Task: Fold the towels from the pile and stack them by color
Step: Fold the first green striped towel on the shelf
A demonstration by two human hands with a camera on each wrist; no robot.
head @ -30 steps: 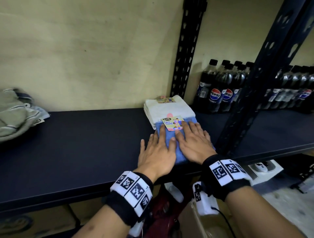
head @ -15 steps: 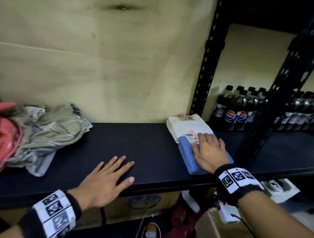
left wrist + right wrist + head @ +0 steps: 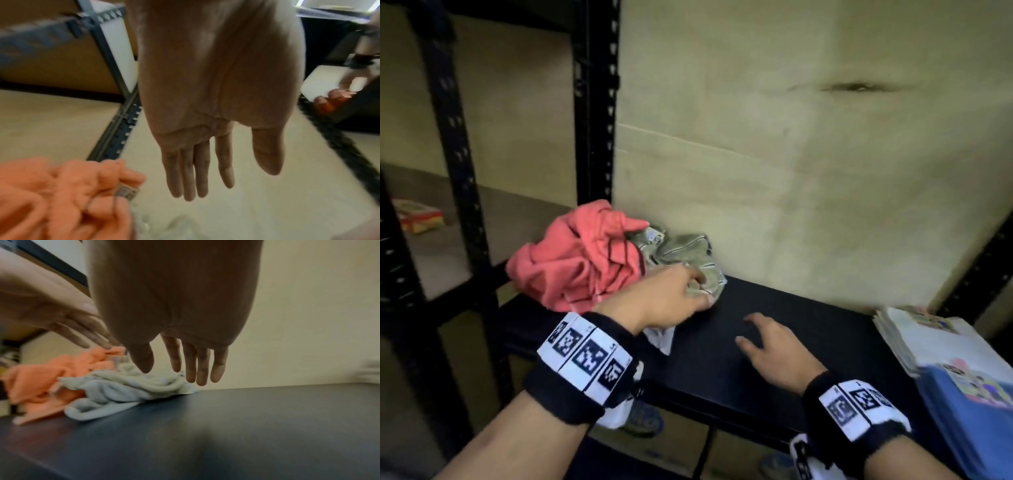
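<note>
Head view showed the left hand (image 3: 671, 298), fingers straight, apparently touching the grey towel (image 3: 688, 260); the right hand (image 3: 774, 346) hovered released above the shelf (image 3: 808, 329).

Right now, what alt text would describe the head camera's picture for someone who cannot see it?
A person's left hand reaches a crumpled grey-green towel beside a pink towel on a dark shelf; the right hand hovers open.

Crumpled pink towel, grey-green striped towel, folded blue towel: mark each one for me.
Crumpled pink towel (image 3: 571, 263), head view, middle of its bunched folds.
Grey-green striped towel (image 3: 688, 251), head view, upper fold behind the left hand.
Folded blue towel (image 3: 962, 428), head view, bare top face.
</note>
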